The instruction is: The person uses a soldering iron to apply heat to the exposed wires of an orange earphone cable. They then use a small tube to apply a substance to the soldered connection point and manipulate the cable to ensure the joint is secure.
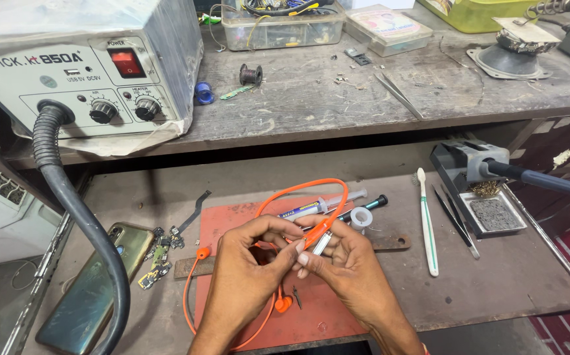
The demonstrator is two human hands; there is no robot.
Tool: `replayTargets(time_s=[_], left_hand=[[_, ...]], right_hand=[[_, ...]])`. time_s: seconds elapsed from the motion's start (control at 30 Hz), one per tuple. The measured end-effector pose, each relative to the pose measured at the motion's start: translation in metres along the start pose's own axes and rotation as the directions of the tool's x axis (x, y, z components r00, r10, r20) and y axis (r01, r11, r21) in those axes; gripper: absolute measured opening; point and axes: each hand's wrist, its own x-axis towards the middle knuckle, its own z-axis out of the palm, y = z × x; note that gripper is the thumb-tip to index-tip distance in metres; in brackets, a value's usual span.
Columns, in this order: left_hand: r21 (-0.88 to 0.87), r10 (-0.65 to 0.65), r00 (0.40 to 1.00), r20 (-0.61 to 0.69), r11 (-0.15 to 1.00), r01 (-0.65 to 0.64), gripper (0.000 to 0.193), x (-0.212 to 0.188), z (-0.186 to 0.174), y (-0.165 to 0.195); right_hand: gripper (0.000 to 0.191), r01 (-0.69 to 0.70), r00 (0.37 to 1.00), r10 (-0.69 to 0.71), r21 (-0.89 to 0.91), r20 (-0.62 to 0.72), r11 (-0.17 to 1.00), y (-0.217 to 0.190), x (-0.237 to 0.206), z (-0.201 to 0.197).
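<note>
Head view shows both hands meeting over a red mat (324, 315) at the front of the workbench (528, 276). The left hand (249, 260) and right hand (351, 266) pinch the same small part of an orange neckband earphone (298, 192): fingertips of both are closed on an orange-and-silver module (318, 238) held just above the mat, with the cable looping up behind and down to 2 earbuds (284, 302) lying on the mat. The module appears still whole and only being handled; no opened casing, solder joint or tool in hand is visible, so any work on it seems barely begun. A syringe (324, 204), a solder reel (361, 217), tweezers (454, 220) and a toothbrush (427, 223) lie untouched nearby, and a phone (94, 289) rests at left beside loose circuit pieces (160, 256). The fingers hide most of the module, and its seam or port cannot be made out.
</note>
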Motion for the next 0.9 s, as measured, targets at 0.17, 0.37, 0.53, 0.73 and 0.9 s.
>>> replayTargets(time_s=[0.17, 0.37, 0.53, 0.73, 0.9], left_hand=[[-0.054, -0.03, 0.999, 0.035, 0.998, 0.031, 0.018, 0.008, -0.001, -0.007], [-0.093, -0.02, 0.994, 0.105, 0.995, 0.03, 0.019, 0.009, -0.006, -0.014], [-0.25, -0.037, 0.984, 0.174, 0.965, 0.081, 0.023, 0.008, -0.005, -0.014], [-0.284, -0.077, 0.981, 0.181, 0.95, 0.127, 0.032, 0.005, -0.006, -0.012], [-0.18, -0.031, 0.987, 0.159, 0.982, 0.06, 0.024, 0.007, -0.004, -0.011]], right_hand=[[0.046, 0.001, 1.0, -0.002, 0.02, 0.019, 1.0, 0.001, 0.0, 0.0], [0.046, 0.017, 1.0, -0.017, 0.015, 0.01, 1.0, -0.002, 0.0, 0.001], [0.044, -0.02, 1.0, 0.02, 0.011, -0.023, 1.0, -0.006, 0.0, 0.002], [0.044, -0.001, 1.0, 0.001, 0.033, -0.01, 0.999, -0.006, -0.001, 0.003], [0.045, -0.036, 0.999, 0.036, 0.012, -0.02, 0.999, -0.005, -0.001, 0.002]])
